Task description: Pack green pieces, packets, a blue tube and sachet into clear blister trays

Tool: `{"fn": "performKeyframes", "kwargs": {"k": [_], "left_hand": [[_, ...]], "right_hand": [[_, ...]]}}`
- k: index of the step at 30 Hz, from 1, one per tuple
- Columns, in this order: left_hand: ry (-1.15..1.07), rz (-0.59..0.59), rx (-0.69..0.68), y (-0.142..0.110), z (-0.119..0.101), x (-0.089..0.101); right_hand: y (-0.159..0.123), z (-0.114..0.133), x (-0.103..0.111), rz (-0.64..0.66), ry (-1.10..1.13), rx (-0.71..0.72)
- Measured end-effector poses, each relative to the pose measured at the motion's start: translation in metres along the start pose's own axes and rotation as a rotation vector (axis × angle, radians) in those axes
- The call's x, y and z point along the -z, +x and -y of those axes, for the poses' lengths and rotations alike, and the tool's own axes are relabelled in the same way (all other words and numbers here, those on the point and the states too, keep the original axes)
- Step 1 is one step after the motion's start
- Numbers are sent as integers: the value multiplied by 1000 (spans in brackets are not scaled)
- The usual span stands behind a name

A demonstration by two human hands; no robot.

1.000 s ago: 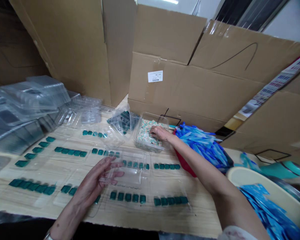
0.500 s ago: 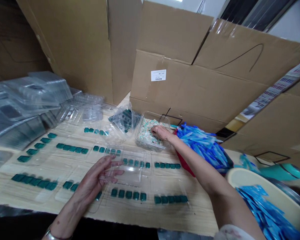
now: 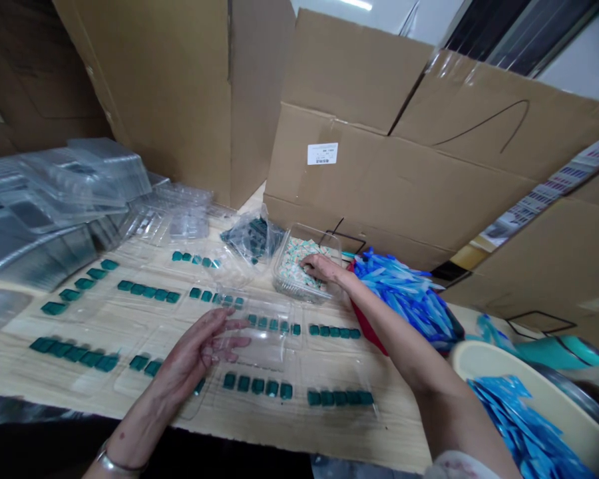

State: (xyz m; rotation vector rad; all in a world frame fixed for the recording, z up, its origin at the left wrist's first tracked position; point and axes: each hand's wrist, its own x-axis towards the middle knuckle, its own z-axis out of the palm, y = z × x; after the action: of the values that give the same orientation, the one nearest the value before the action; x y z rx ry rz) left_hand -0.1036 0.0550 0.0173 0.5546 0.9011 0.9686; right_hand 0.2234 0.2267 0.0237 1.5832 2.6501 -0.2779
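My biggest worry is the thin clear blister tray [image 3: 249, 339] under the left hand [image 3: 194, 346]. It is light, so if I push on its edge, I think it can slide and knock the rows of teal pieces [image 3: 259, 384] lying just beside it out of line. The left fingers [image 3: 234, 342] are stretched out and a little apart, resting on the tray, and they pinch nothing that I can see.

The right hand [image 3: 319, 267] is at the far side of the table, inside a clear plastic tub [image 3: 287, 279]. Its fingers curve down among small pale pieces with green marks, but I cannot tell if they pinch one. A fast lift could drag some pieces over the low rim.

Near the tub, a clear bag [image 3: 252, 236] holds more teal pieces. A red bag [image 3: 364, 319] carries a heap of blue plastic pieces [image 3: 404, 299], and a cream basin [image 3: 474, 356] holds flat blue pieces. Stacked clear trays [image 3: 64, 193] stand at the left end of the wood-pattern table [image 3: 394, 432].
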Motion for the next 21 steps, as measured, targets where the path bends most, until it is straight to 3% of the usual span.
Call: {"fn": "performKeyframes", "kwargs": {"k": [10, 21], "left_hand": [[-11, 6, 12, 1, 3, 6], [1, 0, 15, 1, 2, 7]], "right_hand": [[5, -8, -6, -113, 93, -134], [5, 2, -7, -144, 69, -115]]}}
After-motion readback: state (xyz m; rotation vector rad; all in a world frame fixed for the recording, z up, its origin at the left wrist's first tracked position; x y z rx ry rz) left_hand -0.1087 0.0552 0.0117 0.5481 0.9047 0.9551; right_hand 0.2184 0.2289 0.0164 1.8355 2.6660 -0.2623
